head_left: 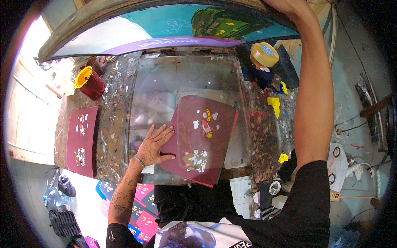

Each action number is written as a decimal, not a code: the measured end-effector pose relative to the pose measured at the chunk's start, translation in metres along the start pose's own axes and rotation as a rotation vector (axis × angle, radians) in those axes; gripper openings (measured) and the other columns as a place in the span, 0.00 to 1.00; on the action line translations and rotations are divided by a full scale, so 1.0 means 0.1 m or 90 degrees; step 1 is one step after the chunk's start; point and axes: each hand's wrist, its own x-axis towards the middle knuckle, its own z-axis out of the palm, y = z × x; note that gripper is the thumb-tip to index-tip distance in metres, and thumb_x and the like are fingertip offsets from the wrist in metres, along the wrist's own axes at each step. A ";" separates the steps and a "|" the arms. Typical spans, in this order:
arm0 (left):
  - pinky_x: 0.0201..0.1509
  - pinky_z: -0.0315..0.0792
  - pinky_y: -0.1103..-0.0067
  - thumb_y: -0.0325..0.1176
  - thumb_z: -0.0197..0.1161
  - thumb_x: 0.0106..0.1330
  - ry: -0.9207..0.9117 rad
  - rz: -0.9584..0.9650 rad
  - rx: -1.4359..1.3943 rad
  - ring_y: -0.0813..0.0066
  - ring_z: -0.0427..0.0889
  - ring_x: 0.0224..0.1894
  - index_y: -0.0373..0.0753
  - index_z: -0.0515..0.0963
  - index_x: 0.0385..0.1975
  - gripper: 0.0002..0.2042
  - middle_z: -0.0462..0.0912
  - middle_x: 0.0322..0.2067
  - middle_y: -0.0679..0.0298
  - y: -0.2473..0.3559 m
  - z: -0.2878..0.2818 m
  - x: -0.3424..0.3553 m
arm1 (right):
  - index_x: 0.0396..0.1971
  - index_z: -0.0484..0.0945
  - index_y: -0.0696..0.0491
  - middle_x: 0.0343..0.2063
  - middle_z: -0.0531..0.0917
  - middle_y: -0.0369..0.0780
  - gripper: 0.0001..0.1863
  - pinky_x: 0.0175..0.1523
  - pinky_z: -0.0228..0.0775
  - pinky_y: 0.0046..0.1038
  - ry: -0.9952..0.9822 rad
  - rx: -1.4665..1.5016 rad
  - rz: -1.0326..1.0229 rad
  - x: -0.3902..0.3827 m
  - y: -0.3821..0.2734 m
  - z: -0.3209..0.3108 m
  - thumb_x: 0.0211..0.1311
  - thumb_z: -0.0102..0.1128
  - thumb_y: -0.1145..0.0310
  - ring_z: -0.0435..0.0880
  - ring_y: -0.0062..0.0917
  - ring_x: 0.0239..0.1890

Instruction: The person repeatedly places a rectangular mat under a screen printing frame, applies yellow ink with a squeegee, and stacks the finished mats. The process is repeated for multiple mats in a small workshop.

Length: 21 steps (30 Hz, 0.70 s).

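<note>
My left hand (155, 148) lies flat with fingers spread at the left edge of some maroon sheets (219, 144). These sheets sit slightly fanned and askew on a glass-like panel (153, 74) set in the worktable; the top one bears a printed rocket, clouds and cartoon animals. Above the far side of the table, a wooden-framed printing screen (165, 25) stands raised and tilted, with teal, green, white and purple areas. My right arm reaches up to its frame; my right hand (285, 5) is cut off by the picture's top edge, fingers hidden.
At left, more printed maroon sheets (82, 142) lie beneath a dark red paint pot (91, 84) with a yellow rim. Clear tape rolls (264, 54) and yellow scraps (273, 106) are at right. Colourful printed pieces (144, 215) lie below the table at lower left.
</note>
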 end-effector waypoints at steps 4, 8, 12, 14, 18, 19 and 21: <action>0.81 0.39 0.55 0.64 0.67 0.57 -0.004 -0.003 -0.004 0.61 0.53 0.78 0.40 0.61 0.73 0.48 0.60 0.75 0.64 -0.01 0.01 -0.01 | 0.20 0.76 0.66 0.13 0.70 0.39 0.34 0.28 0.61 0.33 -0.009 -0.028 0.011 0.00 -0.03 -0.02 0.67 0.58 0.44 0.67 0.21 0.20; 0.81 0.38 0.55 0.63 0.67 0.56 -0.010 -0.003 -0.015 0.61 0.53 0.78 0.39 0.60 0.73 0.49 0.59 0.75 0.63 -0.02 0.00 -0.01 | 0.20 0.75 0.65 0.13 0.69 0.38 0.33 0.29 0.61 0.33 0.000 0.003 -0.004 -0.01 -0.01 0.00 0.66 0.58 0.44 0.67 0.21 0.20; 0.81 0.37 0.54 0.61 0.68 0.57 -0.029 0.000 -0.025 0.59 0.52 0.79 0.39 0.59 0.74 0.49 0.57 0.76 0.62 -0.03 -0.02 0.00 | 0.20 0.74 0.65 0.13 0.67 0.38 0.33 0.29 0.60 0.33 0.004 0.008 -0.012 -0.01 0.01 0.00 0.67 0.59 0.45 0.66 0.21 0.20; 0.81 0.37 0.54 0.60 0.68 0.58 -0.032 -0.001 -0.037 0.59 0.52 0.79 0.39 0.58 0.74 0.48 0.57 0.76 0.61 -0.04 -0.03 0.01 | 0.19 0.73 0.64 0.13 0.66 0.37 0.33 0.29 0.60 0.33 0.004 0.013 -0.019 0.00 0.01 0.00 0.67 0.59 0.45 0.65 0.20 0.20; 0.81 0.37 0.54 0.59 0.68 0.58 -0.033 0.007 -0.053 0.59 0.51 0.79 0.40 0.57 0.75 0.48 0.56 0.76 0.62 -0.05 -0.05 0.01 | 0.17 0.72 0.63 0.13 0.65 0.36 0.33 0.28 0.58 0.33 -0.004 -0.005 -0.004 0.00 0.01 -0.01 0.67 0.58 0.44 0.64 0.20 0.20; 0.81 0.37 0.54 0.60 0.68 0.58 -0.036 0.005 -0.049 0.60 0.51 0.79 0.40 0.57 0.75 0.48 0.56 0.76 0.62 -0.05 -0.05 0.01 | 0.17 0.71 0.62 0.13 0.65 0.36 0.33 0.27 0.58 0.33 -0.009 -0.024 0.016 0.00 -0.01 -0.02 0.67 0.58 0.44 0.64 0.20 0.20; 0.81 0.38 0.54 0.61 0.68 0.57 -0.041 0.002 -0.041 0.60 0.51 0.79 0.41 0.57 0.75 0.49 0.56 0.77 0.63 -0.06 -0.04 0.02 | 0.16 0.71 0.62 0.13 0.65 0.35 0.34 0.27 0.57 0.33 0.001 -0.005 -0.007 0.01 0.02 0.00 0.67 0.58 0.44 0.64 0.19 0.19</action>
